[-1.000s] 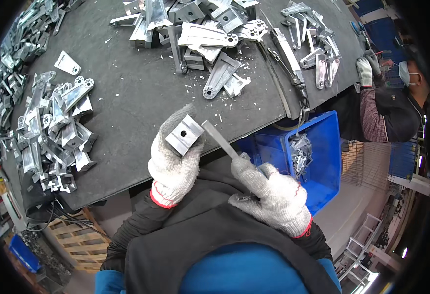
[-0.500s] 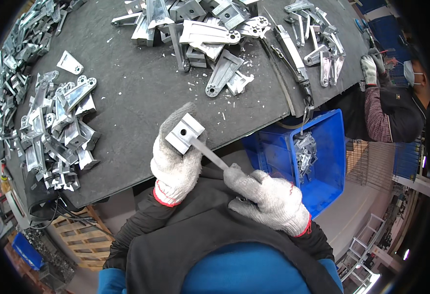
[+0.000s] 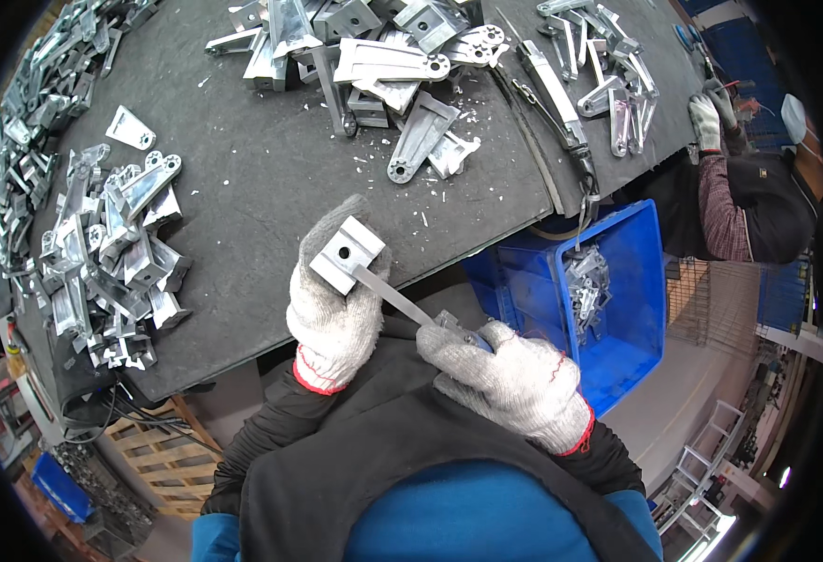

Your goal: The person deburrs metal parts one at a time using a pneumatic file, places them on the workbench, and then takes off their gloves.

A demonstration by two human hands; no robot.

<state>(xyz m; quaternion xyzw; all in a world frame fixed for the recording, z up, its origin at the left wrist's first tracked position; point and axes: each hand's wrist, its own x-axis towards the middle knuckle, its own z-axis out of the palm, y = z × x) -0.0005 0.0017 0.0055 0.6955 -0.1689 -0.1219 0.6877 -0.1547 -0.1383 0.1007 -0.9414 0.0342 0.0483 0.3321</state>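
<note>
Two gloved hands worked at the near edge of a dark workbench strewn with metal brackets. A blue bin of parts sat low to the right. The left hand was clamped around a small metal block. The right hand gripped a flat file, its tip touching the block.
</note>
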